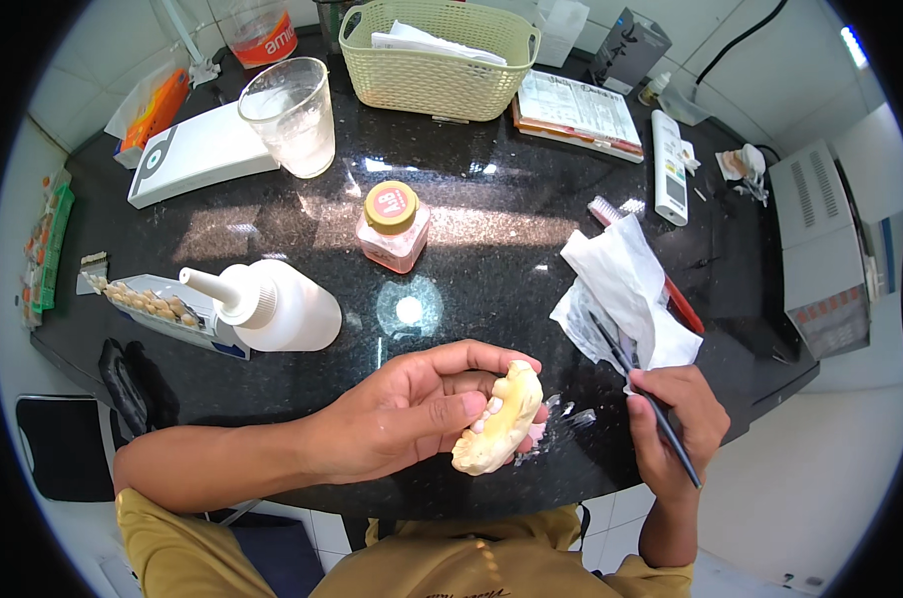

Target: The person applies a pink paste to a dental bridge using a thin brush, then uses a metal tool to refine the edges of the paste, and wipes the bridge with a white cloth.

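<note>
My left hand (417, 409) is closed round a pale yellow dental cast (511, 424), thumb on one side and fingers along the other. Small white teeth (488, 411) sit on the cast near the thumb. Pinched in my right hand (681, 419) is a slim dark pen-like tool (661, 411), tilted up and to the left. Its thin tip lies over a crumpled white tissue (626, 289); whether it presses on the tissue I cannot tell. Pink and clear smears (561, 424) mark the counter beside the cast.
Ahead stands a small jar (397, 234) with a gold lid. A white squeeze bottle (287, 304), a tray of teeth-like pieces (162, 309) and a cloudy glass (297, 120) are to the left. A red-handled toothbrush (681, 304) lies partly under the tissue. A green basket (437, 75) is at the back.
</note>
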Tool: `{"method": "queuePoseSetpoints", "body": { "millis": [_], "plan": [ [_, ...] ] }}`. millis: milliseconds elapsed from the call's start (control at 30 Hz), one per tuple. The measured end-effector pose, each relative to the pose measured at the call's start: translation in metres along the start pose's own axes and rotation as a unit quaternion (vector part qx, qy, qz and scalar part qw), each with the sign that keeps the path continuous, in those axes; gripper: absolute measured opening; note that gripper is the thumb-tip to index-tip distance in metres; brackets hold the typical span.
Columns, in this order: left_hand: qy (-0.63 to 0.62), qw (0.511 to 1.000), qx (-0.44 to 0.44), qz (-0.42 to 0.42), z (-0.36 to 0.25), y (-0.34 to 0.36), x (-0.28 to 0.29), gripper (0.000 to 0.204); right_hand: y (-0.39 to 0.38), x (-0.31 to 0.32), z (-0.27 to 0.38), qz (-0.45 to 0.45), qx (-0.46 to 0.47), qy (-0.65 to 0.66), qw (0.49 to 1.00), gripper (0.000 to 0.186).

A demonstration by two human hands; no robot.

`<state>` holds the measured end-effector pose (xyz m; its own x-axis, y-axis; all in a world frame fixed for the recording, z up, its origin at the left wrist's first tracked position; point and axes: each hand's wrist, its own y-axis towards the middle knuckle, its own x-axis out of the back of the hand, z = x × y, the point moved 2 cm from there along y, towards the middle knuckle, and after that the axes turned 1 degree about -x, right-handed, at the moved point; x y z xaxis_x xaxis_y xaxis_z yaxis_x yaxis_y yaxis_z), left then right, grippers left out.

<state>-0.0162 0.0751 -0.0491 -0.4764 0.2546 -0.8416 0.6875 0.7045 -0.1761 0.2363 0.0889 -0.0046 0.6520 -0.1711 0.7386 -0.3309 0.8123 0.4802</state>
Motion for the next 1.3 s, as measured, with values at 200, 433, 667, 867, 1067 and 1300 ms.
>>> {"method": "queuePoseSetpoints", "body": {
  "millis": [200,433,667,867,1067,1300],
  "plan": [
    [-0.001,1.000,-0.004,-0.004,0.000,-0.001,0.000,0.053,-0.017,0.008,0.006,0.002,-0.039,0.045,0.998,0.014],
    [0.063,0.997,-0.032,-0.041,-0.001,-0.002,-0.004,0.051,-0.046,-0.014,0.026,-0.070,-0.098,0.292,0.949,0.033],
    [0.062,0.997,-0.037,-0.038,0.002,-0.002,-0.002,0.050,-0.034,-0.029,0.040,-0.045,-0.070,0.290,0.953,0.022],
    [0.057,0.997,-0.028,-0.036,0.000,-0.002,-0.003,0.050,-0.026,-0.033,0.044,-0.020,-0.055,0.298,0.953,0.027],
    [0.043,0.998,-0.019,-0.032,0.000,-0.002,-0.005,0.050,-0.023,-0.032,0.044,-0.016,-0.020,0.291,0.956,0.024],
    [0.041,0.998,-0.014,-0.039,0.000,-0.001,-0.005,0.049,-0.022,-0.036,0.047,-0.036,-0.047,0.265,0.962,0.033]
  ]
}}
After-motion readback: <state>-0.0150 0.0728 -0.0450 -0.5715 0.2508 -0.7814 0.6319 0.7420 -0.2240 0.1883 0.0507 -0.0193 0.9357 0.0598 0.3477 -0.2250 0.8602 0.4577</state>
